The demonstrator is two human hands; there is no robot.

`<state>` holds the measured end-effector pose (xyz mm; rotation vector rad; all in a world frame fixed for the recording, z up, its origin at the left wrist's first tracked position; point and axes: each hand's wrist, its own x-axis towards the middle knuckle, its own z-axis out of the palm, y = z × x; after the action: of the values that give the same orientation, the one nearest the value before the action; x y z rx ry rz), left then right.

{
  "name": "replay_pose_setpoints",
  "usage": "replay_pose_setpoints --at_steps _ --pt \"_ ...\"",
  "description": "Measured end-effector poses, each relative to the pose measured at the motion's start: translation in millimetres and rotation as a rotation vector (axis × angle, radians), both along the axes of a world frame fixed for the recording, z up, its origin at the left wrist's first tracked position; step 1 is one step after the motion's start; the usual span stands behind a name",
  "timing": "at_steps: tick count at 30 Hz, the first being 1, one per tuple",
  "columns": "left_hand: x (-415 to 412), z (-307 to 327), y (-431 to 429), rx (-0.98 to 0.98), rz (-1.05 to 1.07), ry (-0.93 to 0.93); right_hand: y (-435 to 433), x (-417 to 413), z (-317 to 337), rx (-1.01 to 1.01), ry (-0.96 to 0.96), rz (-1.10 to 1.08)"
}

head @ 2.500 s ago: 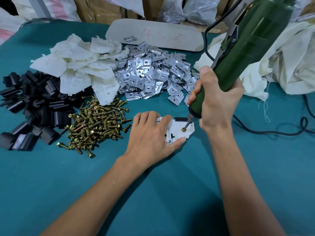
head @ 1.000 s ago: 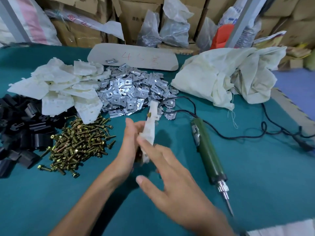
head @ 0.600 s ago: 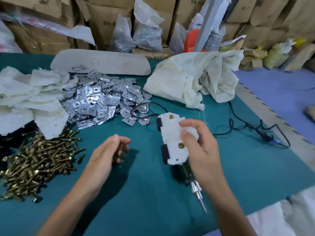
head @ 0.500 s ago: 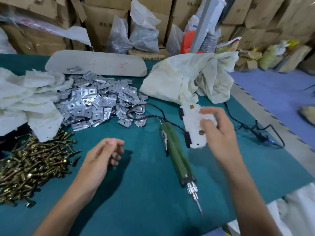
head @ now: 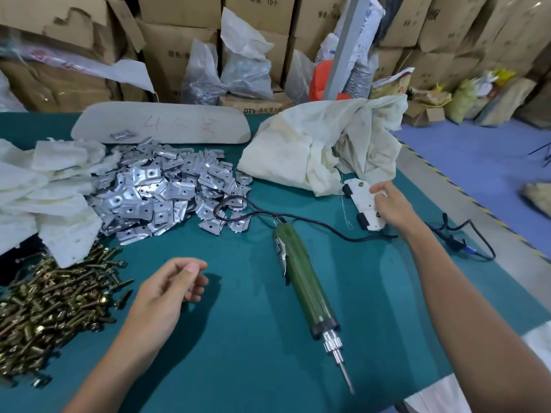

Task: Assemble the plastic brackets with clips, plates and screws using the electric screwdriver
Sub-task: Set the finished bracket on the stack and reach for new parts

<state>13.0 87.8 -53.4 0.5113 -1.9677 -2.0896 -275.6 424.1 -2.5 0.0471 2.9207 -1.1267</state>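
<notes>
Landmark: electric screwdriver (head: 305, 283), lying flat on the table (head: 244, 338), bit toward the person.
Right hand (head: 393, 204): beyond and right of the screwdriver, fingers closed on the assembled bracket (head: 363, 202).
Assembled bracket: white, with black clips, at the table surface just beside the cloth bag (head: 322, 144).
Left hand (head: 167, 290): left of the screwdriver, loosely curled, holding nothing.
Plates (head: 167, 186): heap beyond and left of the screwdriver.
Screws (head: 50, 305): pile far left.
White brackets (head: 44, 186): stack beyond the screws.
</notes>
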Motion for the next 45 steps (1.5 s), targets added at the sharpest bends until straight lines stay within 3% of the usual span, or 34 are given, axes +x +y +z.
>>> replay_pose_setpoints --at_steps 4,7,10,16,21,26,30,33,36,38,41,45 --pt "0.6 2.7 2.2 0.000 0.002 0.006 15.5 -2.3 -2.4 0.183 -0.051 0.022" --pt "0.2 4.4 3.0 -0.004 0.001 0.003 9.7 -1.7 -5.1 0.458 0.078 0.027" --pt "0.8 4.0 2.0 -0.015 -0.005 -0.003 -25.1 6.0 2.5 0.389 0.254 0.126" --pt "0.7 3.4 0.1 -0.002 0.001 -0.023 -106.1 -17.6 7.4 0.275 -0.023 0.432" --pt "0.3 5.7 -1.6 0.000 -0.014 -0.029 -130.2 -61.4 -3.9 0.396 -0.098 0.369" --pt "-0.1 11.8 0.0 0.036 -0.003 -0.034 -116.7 -73.5 -10.9 0.431 -0.057 0.137" --pt "-5.9 11.1 8.2 0.004 -0.017 -0.046 -112.6 -27.7 12.2 0.287 0.118 0.160" --pt "-3.9 10.8 8.4 -0.021 -0.026 -0.050 -117.7 55.0 21.4 0.101 0.087 0.359" --pt "-0.3 10.3 2.2 -0.037 -0.015 -0.037 -111.6 144.7 4.8 0.188 0.027 0.594" --pt "0.7 12.6 -2.3 -0.116 -0.006 -0.018 -105.9 180.7 -9.1 0.313 0.007 0.621" --pt "-0.4 24.7 -20.0 -0.299 0.045 0.038 -101.9 190.6 -20.0 0.248 -0.031 0.487" --pt "-6.5 48.8 -73.0 -0.843 0.179 -0.014 -90.2 171.6 -20.6 0.307 0.005 0.452"
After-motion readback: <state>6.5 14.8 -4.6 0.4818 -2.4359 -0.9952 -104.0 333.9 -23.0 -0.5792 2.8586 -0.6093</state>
